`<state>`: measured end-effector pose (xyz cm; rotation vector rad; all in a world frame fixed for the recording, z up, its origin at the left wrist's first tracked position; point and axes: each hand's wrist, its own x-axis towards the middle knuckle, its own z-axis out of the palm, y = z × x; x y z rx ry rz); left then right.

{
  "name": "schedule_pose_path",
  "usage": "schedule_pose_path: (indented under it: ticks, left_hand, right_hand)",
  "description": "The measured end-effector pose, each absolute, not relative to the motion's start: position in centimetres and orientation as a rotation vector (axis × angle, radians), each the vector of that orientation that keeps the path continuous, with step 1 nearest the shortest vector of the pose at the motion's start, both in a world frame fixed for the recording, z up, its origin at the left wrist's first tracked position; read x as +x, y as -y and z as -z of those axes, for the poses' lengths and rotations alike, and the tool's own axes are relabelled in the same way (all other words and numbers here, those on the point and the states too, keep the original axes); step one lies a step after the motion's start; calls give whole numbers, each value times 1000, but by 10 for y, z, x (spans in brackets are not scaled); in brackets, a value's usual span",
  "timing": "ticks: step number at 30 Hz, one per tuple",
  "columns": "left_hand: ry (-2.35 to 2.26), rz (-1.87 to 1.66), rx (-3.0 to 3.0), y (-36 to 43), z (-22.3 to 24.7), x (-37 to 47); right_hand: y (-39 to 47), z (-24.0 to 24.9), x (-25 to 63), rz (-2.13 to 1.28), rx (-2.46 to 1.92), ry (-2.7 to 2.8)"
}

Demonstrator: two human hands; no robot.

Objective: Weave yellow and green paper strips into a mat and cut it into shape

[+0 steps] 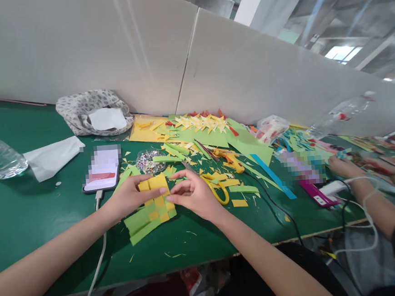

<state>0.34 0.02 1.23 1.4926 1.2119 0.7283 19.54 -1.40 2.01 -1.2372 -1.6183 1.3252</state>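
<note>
2 colours of strip, yellow and green, are interlaced in the paper weave (161,204), at 9 o'clock from the yellow-handled scissors (226,196) on the desk (191,244). It is pinched by the left hand (130,198); the right hand (198,198) is held half-open by its 3 o'clock edge, contact unclear. Strips could be slid loose by a slack pinch.

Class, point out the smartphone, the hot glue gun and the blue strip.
Smartphone (104,166): head view, on its screen.
Hot glue gun (231,157): head view, on its body.
Blue strip (273,176): head view, near its middle.
</note>
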Motion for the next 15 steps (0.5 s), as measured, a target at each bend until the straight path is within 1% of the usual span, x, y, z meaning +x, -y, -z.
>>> schedule_pose_path:
  ticks: [3, 8, 11, 15]
  left_hand:
    - [-1214, -735, 1486, -1, -12, 0]
    - [-1163, -719, 1432, -3, -11, 0]
    - [-1140, -743, 1392, -3, -12, 1]
    - [-1120, -770, 1312, -3, -14, 1]
  right_hand:
    - [17, -19, 192, -1305, -1227, 1633]
    - [19, -16, 189, -1132, -1149, 1610]
    - [20, -16, 187, -1037, -1083, 1675]
    - [22, -18, 187, -993, -1057, 1783]
